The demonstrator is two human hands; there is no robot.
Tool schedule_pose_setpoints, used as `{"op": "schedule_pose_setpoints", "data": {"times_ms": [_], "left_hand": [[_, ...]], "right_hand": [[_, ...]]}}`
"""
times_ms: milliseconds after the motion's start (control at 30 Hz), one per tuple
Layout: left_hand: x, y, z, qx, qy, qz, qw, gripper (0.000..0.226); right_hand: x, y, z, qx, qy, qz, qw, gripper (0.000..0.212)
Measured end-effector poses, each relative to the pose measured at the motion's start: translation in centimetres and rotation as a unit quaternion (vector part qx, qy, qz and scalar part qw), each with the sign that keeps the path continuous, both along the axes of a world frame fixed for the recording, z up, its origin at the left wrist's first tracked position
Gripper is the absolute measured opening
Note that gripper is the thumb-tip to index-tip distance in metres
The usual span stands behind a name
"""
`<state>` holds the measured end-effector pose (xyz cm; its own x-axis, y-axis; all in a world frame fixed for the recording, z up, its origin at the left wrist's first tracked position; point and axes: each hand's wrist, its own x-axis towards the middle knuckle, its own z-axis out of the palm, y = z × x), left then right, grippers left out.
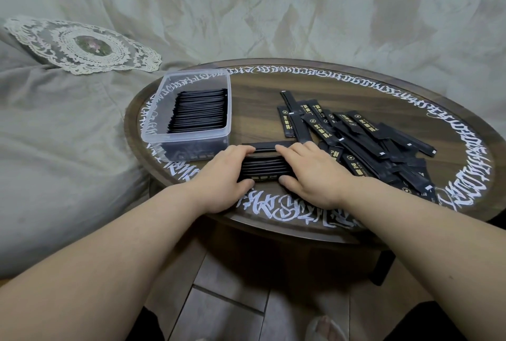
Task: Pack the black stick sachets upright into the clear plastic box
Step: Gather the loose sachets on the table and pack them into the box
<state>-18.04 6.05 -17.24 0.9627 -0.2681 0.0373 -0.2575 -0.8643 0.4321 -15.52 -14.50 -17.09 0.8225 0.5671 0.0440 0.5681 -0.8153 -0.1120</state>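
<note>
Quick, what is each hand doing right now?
Left hand: fingers and thumb curled round the left end of the bundle of black sachets.
Right hand: grips the bundle's right end the same way.

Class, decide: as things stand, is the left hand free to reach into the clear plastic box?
Probably not yet: the left hand grips the sachet bundle together with the right hand, though the clear plastic box stands open beside it.
</note>
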Motion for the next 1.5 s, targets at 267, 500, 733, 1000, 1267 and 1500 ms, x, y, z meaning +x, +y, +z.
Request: {"op": "schedule_pose_setpoints", "data": {"times_ms": [267, 500, 733, 1000, 1267, 1500], "left_hand": [[0.0, -0.9, -0.4, 0.022, -0.019, -0.007, 1.000, 0.044], [-0.5, -0.6, 2.7, -0.119, -0.123, -0.008, 0.985, 0.042], [-0.4, 0.3, 5.4, -0.162, -0.140, 0.006, 0.977, 0.046], [3.5, 5.5, 8.8, -0.125, -0.179, 0.121, 0.968, 0.048], [11.1, 13.3, 7.5, -0.105, -0.115, 0.230, 0.961, 0.045], [15.6, 15.2, 5.4, -0.146, -0.019, 0.277, 0.949, 0.052]], "right_hand": [[-0.1, 0.8, 0.3, 0.010, -0.009, 0.019, 1.000, 0.046], [-0.3, 1.1, 3.0, 0.185, -0.011, 0.040, 0.982, 0.041], [-0.5, 3.1, 5.0, 0.214, -0.014, 0.023, 0.976, 0.035], [2.8, 5.3, 7.2, 0.232, -0.036, -0.040, 0.971, 0.027], [11.0, 8.8, 9.7, 0.161, -0.048, -0.015, 0.986, 0.026], [17.0, 12.8, 9.0, 0.082, -0.068, 0.033, 0.994, 0.030]]}}
